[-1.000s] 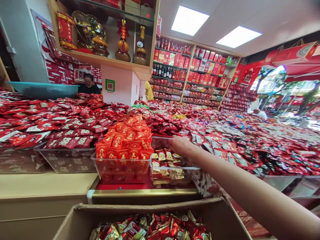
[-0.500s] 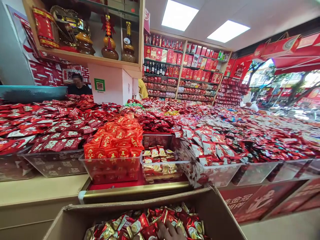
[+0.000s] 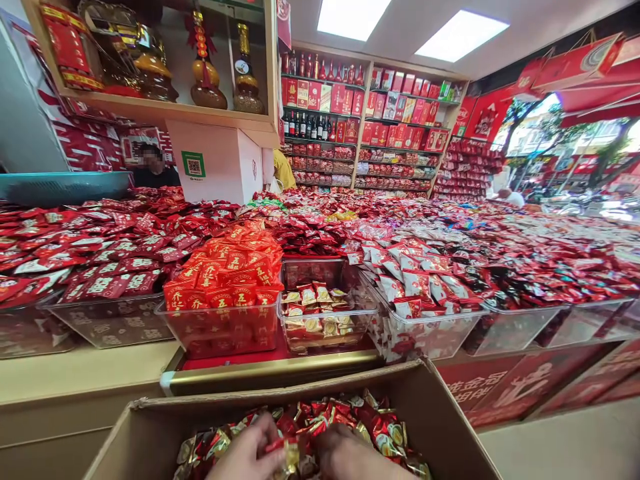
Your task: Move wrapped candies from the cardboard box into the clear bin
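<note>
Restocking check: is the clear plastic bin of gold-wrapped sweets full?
No. The clear plastic bin is partly filled; gold-wrapped sweets sit low, its back half bare.

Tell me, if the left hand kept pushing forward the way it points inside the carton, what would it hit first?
Probably the heap of wrapped sweets just ahead of the left hand, then the cardboard box's far wall. Depth is hard to judge.

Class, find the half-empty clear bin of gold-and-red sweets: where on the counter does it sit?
In the head view the clear bin sits at the counter's front edge, centre, between the heaped bin of bright red packets on its left and a bin of red-and-white packets on its right, beyond the cardboard box.
</note>
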Available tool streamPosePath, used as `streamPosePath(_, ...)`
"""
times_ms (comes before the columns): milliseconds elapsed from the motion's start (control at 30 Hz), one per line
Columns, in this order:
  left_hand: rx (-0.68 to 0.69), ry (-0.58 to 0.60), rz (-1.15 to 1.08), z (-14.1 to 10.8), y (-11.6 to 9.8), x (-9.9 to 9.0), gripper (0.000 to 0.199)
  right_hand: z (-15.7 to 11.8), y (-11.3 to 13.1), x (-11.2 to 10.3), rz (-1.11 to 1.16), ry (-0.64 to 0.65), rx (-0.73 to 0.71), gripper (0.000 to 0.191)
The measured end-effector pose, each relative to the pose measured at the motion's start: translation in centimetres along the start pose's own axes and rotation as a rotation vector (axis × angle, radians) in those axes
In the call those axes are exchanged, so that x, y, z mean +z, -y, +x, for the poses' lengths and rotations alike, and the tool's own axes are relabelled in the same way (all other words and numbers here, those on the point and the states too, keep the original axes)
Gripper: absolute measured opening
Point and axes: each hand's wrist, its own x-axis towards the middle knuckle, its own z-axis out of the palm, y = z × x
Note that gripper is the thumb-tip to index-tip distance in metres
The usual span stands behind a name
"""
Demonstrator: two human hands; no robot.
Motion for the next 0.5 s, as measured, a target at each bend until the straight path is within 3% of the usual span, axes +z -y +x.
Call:
streamPosePath(100,0.007,-0.025,-0.264,0.3,-1.1,0.2,0.030,-0.5,1.8,-3.0,0.526,-0.026,-0.015,0.023)
streamPosePath(167,0.018,-0.005,-0.305,0.1,-1.7,0.7,0.028,-0.4,2.8,-3.9,0.938,-0.010,-0.014,0.034)
streamPosePath(233,0.014,0.007,-0.342,-0.2,-2.0,1.2,0.026,-0.3,3.6,-4.2,1.183,-0.012,-0.004,0.038)
streamPosePath(500,-0.076,0.042,-0.477,-0.9,-1.7,2.3,0.031,-0.8,4.5,-4.5,1.364,-0.022,0.165,0.041)
